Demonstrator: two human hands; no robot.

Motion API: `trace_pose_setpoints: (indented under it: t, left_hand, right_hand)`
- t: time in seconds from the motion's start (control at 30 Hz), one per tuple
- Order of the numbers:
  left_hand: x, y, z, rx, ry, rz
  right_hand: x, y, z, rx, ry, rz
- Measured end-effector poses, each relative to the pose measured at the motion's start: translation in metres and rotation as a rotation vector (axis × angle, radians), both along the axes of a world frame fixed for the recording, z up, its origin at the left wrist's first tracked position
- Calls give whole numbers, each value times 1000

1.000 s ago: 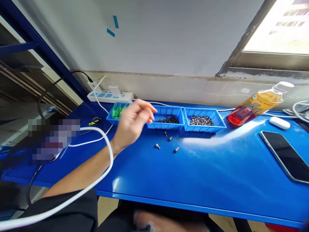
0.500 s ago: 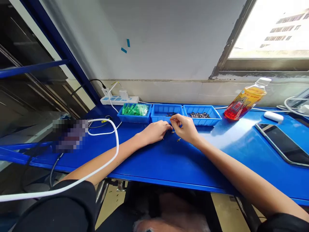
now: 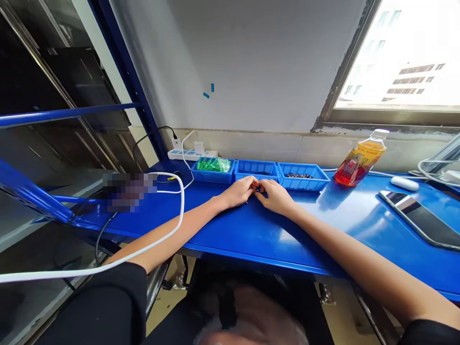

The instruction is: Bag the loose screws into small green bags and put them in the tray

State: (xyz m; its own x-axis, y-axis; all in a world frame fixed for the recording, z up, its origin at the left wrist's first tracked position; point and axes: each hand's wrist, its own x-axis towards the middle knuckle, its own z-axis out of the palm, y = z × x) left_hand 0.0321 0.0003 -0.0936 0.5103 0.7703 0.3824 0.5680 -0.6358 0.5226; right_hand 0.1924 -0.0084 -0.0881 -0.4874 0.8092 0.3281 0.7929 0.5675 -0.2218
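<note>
My left hand (image 3: 240,192) and my right hand (image 3: 275,196) meet fingertip to fingertip just in front of the blue bins. Both are closed in a pinch; whatever sits between the fingers is too small and hidden to name. A tiny thin tip shows beneath the left fingers. Behind the hands stands the middle blue bin (image 3: 256,165), with a few small dark parts inside. To its right, another blue bin (image 3: 305,184) has many small metal-looking parts (image 3: 300,176). Green plastic pieces in clear bags (image 3: 214,164) fill the left blue bin (image 3: 212,178).
A power strip (image 3: 176,154) lies against the wall at back left. One white cable (image 3: 182,206) arches over my left forearm. On the right stand a drink bottle (image 3: 361,160), a white oval case (image 3: 405,183) and a phone (image 3: 420,218), all on the blue table (image 3: 244,239).
My right hand has come down beside the left, and their fingertips now meet. Small metal parts seen between the hands are now hidden. The head view has tilted up and shifted left.
</note>
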Motion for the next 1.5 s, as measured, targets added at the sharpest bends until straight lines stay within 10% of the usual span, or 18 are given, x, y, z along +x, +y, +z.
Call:
trace_pose_setpoints:
  t: [1.5]
  left_hand:
    - [-6,0,4,64,232,9]
  right_hand:
    - [5,2,1,93,-262,84]
